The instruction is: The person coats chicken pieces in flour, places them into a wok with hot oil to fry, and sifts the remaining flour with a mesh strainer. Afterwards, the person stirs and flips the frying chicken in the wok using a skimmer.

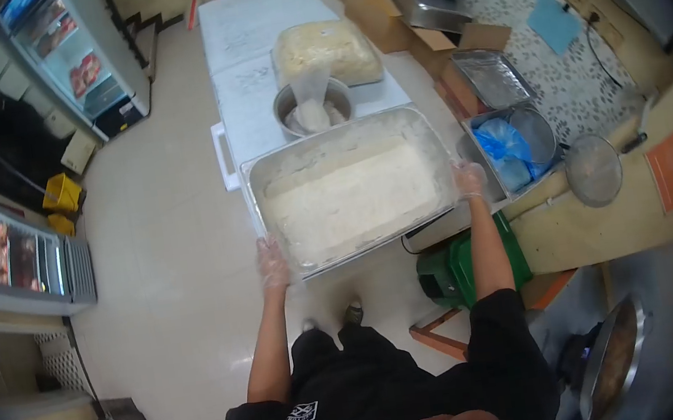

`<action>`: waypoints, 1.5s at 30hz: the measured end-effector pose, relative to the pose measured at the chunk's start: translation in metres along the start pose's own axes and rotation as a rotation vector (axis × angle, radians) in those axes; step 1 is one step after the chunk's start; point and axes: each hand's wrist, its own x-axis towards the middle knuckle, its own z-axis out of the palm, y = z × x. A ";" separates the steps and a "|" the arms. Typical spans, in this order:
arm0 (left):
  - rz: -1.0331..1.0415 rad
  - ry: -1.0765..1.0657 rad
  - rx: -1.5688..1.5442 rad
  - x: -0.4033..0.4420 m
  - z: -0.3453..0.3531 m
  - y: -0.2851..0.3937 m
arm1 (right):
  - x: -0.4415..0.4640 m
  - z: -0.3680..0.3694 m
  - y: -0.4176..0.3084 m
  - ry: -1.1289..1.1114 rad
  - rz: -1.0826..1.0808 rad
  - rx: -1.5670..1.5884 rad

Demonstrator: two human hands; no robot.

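Stretches both arms forward and down out of black sleeves, spread to either side, with clear plastic gloves over the hands. Sets the left hand at the near left corner of a big metal pan, pointing roughly away from the body. Reaches farther forward with the right hand, to the right side of the same pan. Has each grip clamped on the pan's edge, one per side; cannot make out the curl of the fingers under the rim. Holds the pan between the two hands, in front of the body and slightly askew. Covers the near end of a white table with the pan's far part; cannot tell about contact underneath. Contains pale, floury stuff across the pan's floor. Just past the pan, has on the table a round metal bowl with a clear bag in it, and behind that a bulky pale bundle in see-through wrapping. Near the right hand, has a blue bag in a metal container, and lower down a green bin.
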 end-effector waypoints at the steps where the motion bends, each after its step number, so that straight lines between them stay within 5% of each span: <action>1: 0.014 -0.014 -0.028 0.000 0.000 0.005 | -0.003 0.003 0.004 -0.026 0.027 0.047; 5: 0.218 0.066 0.051 0.033 0.009 -0.002 | 0.001 0.022 0.018 -0.015 -0.010 0.140; 13: 0.285 0.081 0.055 0.068 0.016 0.025 | 0.043 0.054 0.038 -0.064 -0.049 0.164; 17: 0.288 0.105 0.117 0.127 0.023 0.025 | 0.077 0.073 0.002 0.013 -0.045 0.132; 20: 0.702 0.244 0.136 0.193 0.033 -0.004 | 0.092 0.059 -0.043 0.067 -0.040 0.088; 21: 0.576 0.160 0.107 0.189 0.022 0.000 | 0.095 0.056 -0.052 0.040 -0.027 0.121; 23: 0.334 0.008 0.036 0.182 -0.003 0.022 | 0.088 0.023 -0.064 0.009 -0.036 0.167; 25: 0.465 0.094 0.039 0.172 0.029 -0.038 | 0.073 -0.051 -0.084 -0.010 -0.082 0.189; 28: 0.939 0.354 0.294 0.109 0.065 -0.079 | 0.055 -0.170 -0.110 -0.028 -0.020 0.199; 30: 0.435 -0.141 0.438 0.069 0.078 -0.047 | 0.029 -0.232 -0.132 0.110 -0.067 0.049; 33: -0.169 -0.346 -0.220 0.035 0.080 0.031 | 0.014 -0.285 -0.162 0.125 -0.107 -0.119; 36: 0.289 -0.419 0.297 0.034 0.151 -0.005 | 0.015 -0.314 -0.156 0.170 -0.130 -0.186; 38: 0.034 -0.518 0.031 0.012 0.126 0.039 | 0.004 -0.327 -0.154 0.184 -0.133 -0.215; 40: 0.026 -0.549 -0.020 0.014 0.126 0.063 | -0.009 -0.346 -0.171 0.192 -0.107 -0.212; 45: 0.318 -0.491 0.156 0.017 0.192 0.019 | -0.001 -0.356 -0.174 0.248 -0.140 -0.344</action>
